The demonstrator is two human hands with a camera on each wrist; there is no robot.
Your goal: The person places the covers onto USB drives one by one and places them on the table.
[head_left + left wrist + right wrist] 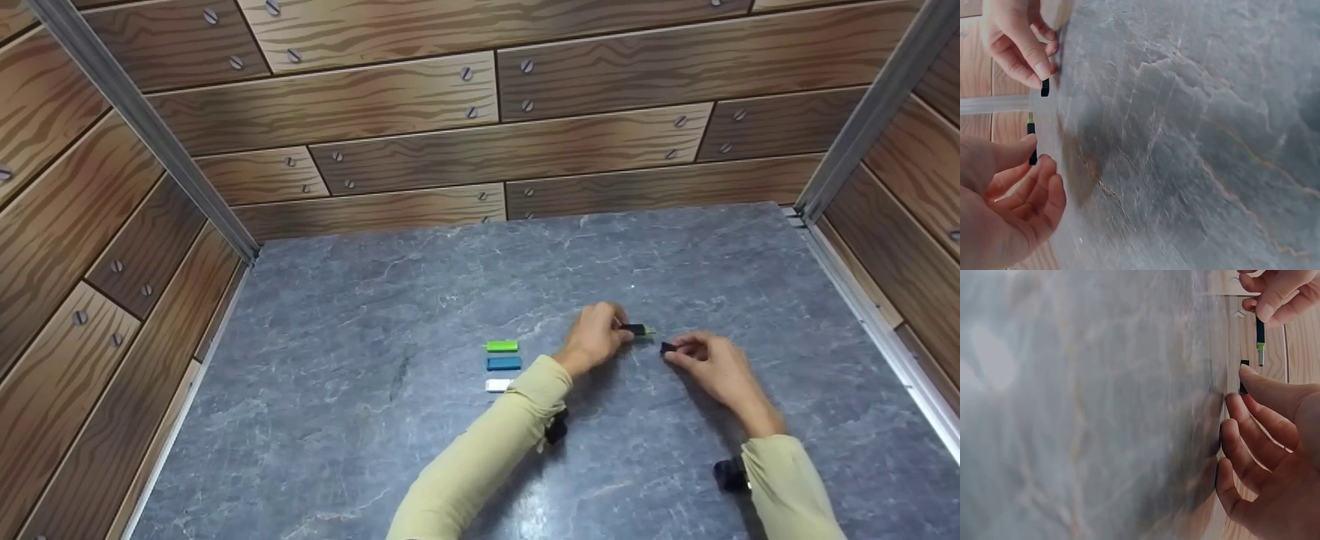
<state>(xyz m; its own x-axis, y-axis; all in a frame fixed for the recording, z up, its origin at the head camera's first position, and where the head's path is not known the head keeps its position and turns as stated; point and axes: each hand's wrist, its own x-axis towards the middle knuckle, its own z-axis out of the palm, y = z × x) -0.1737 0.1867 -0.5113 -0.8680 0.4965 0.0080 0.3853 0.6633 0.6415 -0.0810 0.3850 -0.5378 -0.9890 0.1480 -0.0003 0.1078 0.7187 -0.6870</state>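
Note:
My left hand (598, 334) pinches a black USB flash drive (636, 329) between thumb and fingers. Its green collar and metal plug (1261, 355) are exposed and point toward the other hand. A small black cap (1244, 377) is pinched by my right hand (709, 364), a short gap away from the plug. Both pieces are held just above the table, apart from each other. Left of the left forearm lie a green flash drive (502, 346), a blue flash drive (503, 364) and a white flash drive (498, 385) in a column. The sleeve partly covers the white one.
The grey marbled table (337, 420) is bounded by wood-patterned walls (405, 142) at the back and sides. Metal rails (885, 330) run along its edges. A dark wrist camera (729, 475) sits at the right cuff, another (556, 427) at the left.

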